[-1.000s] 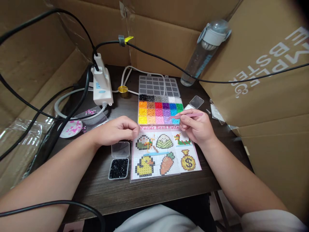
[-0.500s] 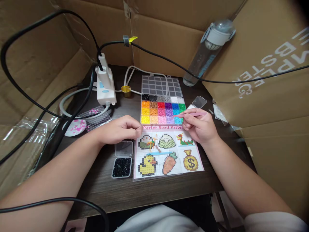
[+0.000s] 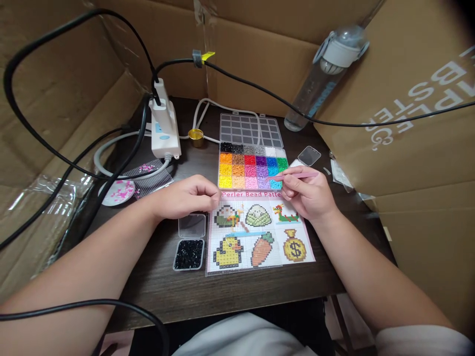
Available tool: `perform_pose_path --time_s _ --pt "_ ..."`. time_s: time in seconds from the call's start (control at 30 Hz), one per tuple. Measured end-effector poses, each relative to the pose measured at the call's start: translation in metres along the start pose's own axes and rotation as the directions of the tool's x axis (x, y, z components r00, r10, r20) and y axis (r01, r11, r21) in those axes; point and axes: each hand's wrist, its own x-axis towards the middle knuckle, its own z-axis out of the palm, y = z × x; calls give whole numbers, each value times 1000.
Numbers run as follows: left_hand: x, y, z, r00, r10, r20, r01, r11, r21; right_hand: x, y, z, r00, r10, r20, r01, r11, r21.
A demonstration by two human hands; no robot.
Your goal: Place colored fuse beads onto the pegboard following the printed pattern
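- While the right hand (image 3: 306, 195) pinches the pink tweezers (image 3: 299, 175) between thumb and fingers in the head view, their tips reach over the bead box (image 3: 254, 190), by the light purple compartment; whether they touch or grip a bead is too small to tell.
- Left hand (image 3: 200, 195): its fingers are curled inward, near the upper left corner of the pattern sheet (image 3: 272, 227). I cannot tell whether it pinches or presses anything there.
- The bead box lies just beyond the sheet's printed heading, its clear lid (image 3: 250, 129) folded back away from the person.
- To pick well, a low, slanted approach and a light squeeze on one bead's wall would likely serve best; a hard squeeze could flick it into a neighbouring colour.
- Resting the right hand's lower edge should steady the tips, provided it neither tips the box nor drags the sheet.
- A clear pegboard (image 3: 207, 273) shows along the sheet's lower left edge, so the left wrist is best kept from jolting it.
- Near that edge, the small case (image 3: 203, 257) of black beads stands uncovered; a trailing forearm could spill it.
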Motion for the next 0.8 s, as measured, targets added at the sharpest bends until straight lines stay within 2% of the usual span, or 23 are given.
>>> perform_pose_path --time_s 0.2,0.37,0.57,0.7,0.8 --pt "1 0 0 1000 13 11 -13 1000 -5 -5 11 5 996 7 94 7 989 -145" --pt "1 -2 0 1000 5 15 -5 1000 -11 -8 8 17 981 83 176 -31 959 -281" --pt "1 -3 -1 1000 9 21 -9 1000 -7 -8 7 22 978 101 185 -44 956 -290" --pt "1 -4 0 1000 -3 18 3 1000 -14 -6 12 16 975 106 197 -49 960 -274" --pt "1 -3 0 1000 -10 18 10 1000 -18 -2 17 8 981 65 183 -21 972 -235"
